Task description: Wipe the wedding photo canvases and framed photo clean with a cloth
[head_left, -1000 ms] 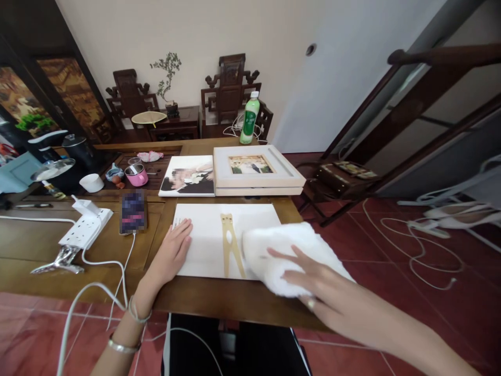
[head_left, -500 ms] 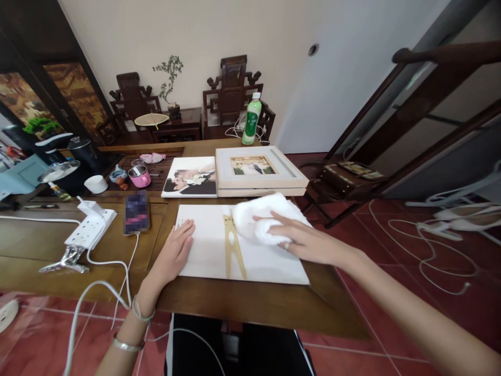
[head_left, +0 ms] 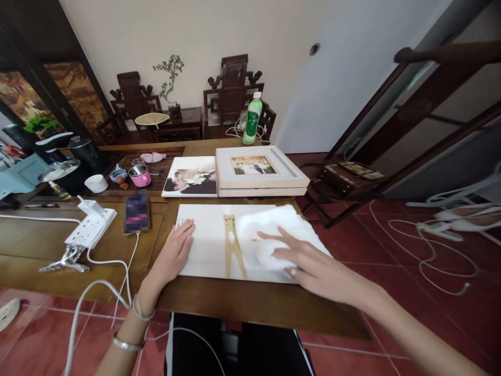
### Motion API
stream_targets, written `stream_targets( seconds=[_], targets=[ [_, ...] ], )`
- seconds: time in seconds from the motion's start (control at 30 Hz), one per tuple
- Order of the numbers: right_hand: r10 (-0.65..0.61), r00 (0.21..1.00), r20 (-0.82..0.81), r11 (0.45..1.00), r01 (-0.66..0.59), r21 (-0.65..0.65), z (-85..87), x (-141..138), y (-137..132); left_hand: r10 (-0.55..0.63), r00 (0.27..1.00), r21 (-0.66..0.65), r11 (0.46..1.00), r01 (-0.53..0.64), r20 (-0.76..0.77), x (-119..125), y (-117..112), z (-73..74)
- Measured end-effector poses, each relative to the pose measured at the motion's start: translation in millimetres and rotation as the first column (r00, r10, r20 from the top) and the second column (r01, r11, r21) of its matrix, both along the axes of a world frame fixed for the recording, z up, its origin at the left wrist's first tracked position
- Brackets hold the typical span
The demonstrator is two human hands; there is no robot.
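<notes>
head view: two bare hands on a white rectangular panel [head_left: 205,245] lying flat on a brown wooden table [head_left: 235,305].
the left hand [head_left: 174,251] lies palm down on the panel's left edge, fingers stretched out and grasping nothing. the right hand [head_left: 313,263] presses spread, unclenched fingers [head_left: 274,237] flat onto a fluffy white cloth [head_left: 284,220], which covers the panel's right part and overhangs the table's right edge. a pale gold forked stand strip [head_left: 234,248] runs down the panel just left of the cloth. behind the panel sit a stacked pale framed photo [head_left: 260,180] and an unframed photo print [head_left: 191,177]; to the left, well apart, lie a phone [head_left: 135,211] and a white power strip [head_left: 91,228].
</notes>
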State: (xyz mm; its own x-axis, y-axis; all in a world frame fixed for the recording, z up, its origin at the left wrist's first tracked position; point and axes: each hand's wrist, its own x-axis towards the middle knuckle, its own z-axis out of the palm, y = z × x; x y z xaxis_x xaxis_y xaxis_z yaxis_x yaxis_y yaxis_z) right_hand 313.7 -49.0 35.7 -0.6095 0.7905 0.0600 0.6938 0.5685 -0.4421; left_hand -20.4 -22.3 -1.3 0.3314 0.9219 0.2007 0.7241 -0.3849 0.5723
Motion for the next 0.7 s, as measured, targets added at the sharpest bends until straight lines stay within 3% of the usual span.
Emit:
stream_targets(
  seconds=[0.17,0.3,0.43,0.57,0.7],
  targets=[
    [0.07,0.997,0.014,0.984,-0.067,-0.165,30.7,9,-49,0.004,1.0,0.002,1.0,-0.004,-0.01,0,-1,-0.1],
    [0.033,0.999,0.013,0.966,-0.029,-0.256,32.6,20,-53,0.002,1.0,0.008,1.0,-0.002,-0.011,1,-1,0.7],
    [-0.069,0.997,-0.025,0.967,0.061,-0.247,12.9,21,-26,0.004,1.0,0.007,1.0,-0.004,-0.01,1,-1,0.8],
    [-0.198,0.979,-0.043,0.974,0.191,-0.121,-4.5,-2,17,0.011,1.0,0.002,1.0,-0.011,-0.005,1,-1,0.3],
    [-0.118,0.991,-0.066,0.991,0.122,0.06,-9.0,-39,49,0.008,1.0,0.001,1.0,-0.008,-0.001,0,0,-0.6]
  ],
)
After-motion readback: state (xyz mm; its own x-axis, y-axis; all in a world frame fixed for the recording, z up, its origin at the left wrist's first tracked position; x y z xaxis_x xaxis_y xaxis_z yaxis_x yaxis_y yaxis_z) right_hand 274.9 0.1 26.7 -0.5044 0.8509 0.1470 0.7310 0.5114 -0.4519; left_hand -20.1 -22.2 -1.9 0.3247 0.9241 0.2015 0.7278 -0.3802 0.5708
